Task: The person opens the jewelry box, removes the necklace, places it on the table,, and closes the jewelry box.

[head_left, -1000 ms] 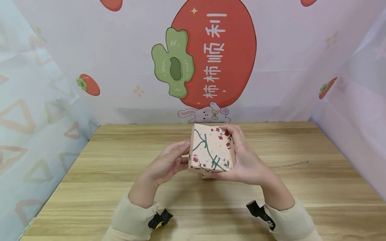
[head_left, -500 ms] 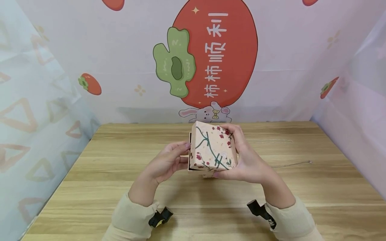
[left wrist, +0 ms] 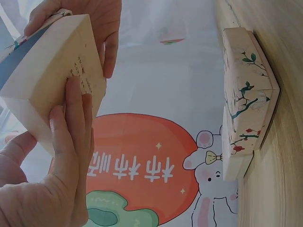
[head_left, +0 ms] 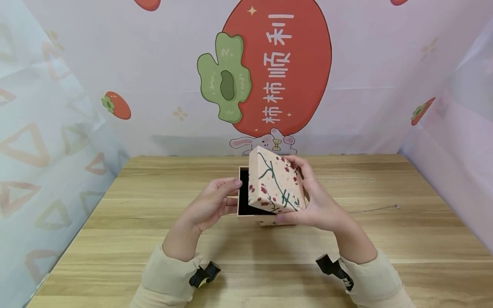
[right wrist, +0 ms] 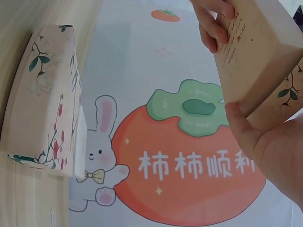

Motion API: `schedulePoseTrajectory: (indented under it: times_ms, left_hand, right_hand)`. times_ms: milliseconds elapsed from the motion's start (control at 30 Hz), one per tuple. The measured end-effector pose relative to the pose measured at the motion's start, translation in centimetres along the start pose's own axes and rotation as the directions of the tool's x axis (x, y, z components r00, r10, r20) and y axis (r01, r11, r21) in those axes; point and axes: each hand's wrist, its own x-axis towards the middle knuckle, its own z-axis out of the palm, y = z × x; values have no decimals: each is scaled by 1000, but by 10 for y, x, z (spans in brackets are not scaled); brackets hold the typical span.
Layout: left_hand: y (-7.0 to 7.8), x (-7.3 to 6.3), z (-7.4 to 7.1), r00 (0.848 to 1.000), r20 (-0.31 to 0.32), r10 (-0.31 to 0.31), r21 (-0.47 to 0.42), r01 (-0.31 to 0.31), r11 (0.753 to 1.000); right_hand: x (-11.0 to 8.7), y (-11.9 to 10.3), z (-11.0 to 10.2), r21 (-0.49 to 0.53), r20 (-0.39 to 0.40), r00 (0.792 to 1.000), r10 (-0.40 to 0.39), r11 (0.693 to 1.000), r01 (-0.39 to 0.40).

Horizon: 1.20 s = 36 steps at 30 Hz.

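Note:
Held up over the table is a small gift box with a cream lid (head_left: 275, 184) printed with red blossoms and green branches. The lid is tilted, its left side raised off the box base (left wrist: 57, 71), and the black inside shows along the left. My left hand (head_left: 209, 205) holds the base by its left side, fingers spread under the plain bottom with its small print. My right hand (head_left: 321, 203) grips the lid from the right, thumb at the near edge and fingers over the far side. A second flowered box (left wrist: 248, 90) sits on the table below, mostly hidden in the head view.
Two thin chains lie on the wooden table to the right: a pale chain (head_left: 346, 179) farther back and a darker chain (head_left: 375, 209) nearer. A printed cloth backdrop (head_left: 161, 77) stands behind the table's far edge, with cloth walls at both sides.
The right hand has tilted the lid up and to the right, so a gap has opened on the left and the black inside shows. The left hand has stayed nearly still on the base.

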Motion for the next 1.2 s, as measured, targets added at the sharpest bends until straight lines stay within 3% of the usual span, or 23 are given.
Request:
schedulePoseTrajectory:
  times_ms: [300, 467, 567, 700, 800, 900, 1100, 1200]
  left_hand:
    - [3, -3, -4, 1000, -12, 22, 3, -22, 1000]
    - [5, -7, -10, 998, -45, 42, 15, -41, 999]
    - [8, -9, -14, 995, -76, 57, 28, -55, 998]
    - [13, -12, -17, 990, -115, 80, 47, -75, 996]
    - [16, -14, -19, 987, -128, 97, 54, -91, 994]
    - [17, -16, -22, 987, -123, 103, 56, -96, 994]
    - [19, -19, -27, 984, -135, 120, 73, -111, 991]
    - [21, -20, -29, 983, -130, 127, 86, -116, 990]
  right_hand:
    - [1, 6, -5, 146, -20, 999, -39, 988, 41]
    - [-1, 7, -11, 156, -48, 998, -30, 987, 38]
    - [-2, 3, -16, 107, -68, 998, 16, 994, -8]
    - [-6, -5, -24, -40, -104, 982, 159, 986, -164]
    - [-9, -9, -31, -206, -139, 962, 234, 943, -260]
    - [-14, -11, -36, -339, -157, 955, 252, 894, -292]
    - [-25, -6, -31, -476, -180, 930, 319, 800, -366]
    - [-31, 0, -21, -537, -158, 929, 336, 760, -366]
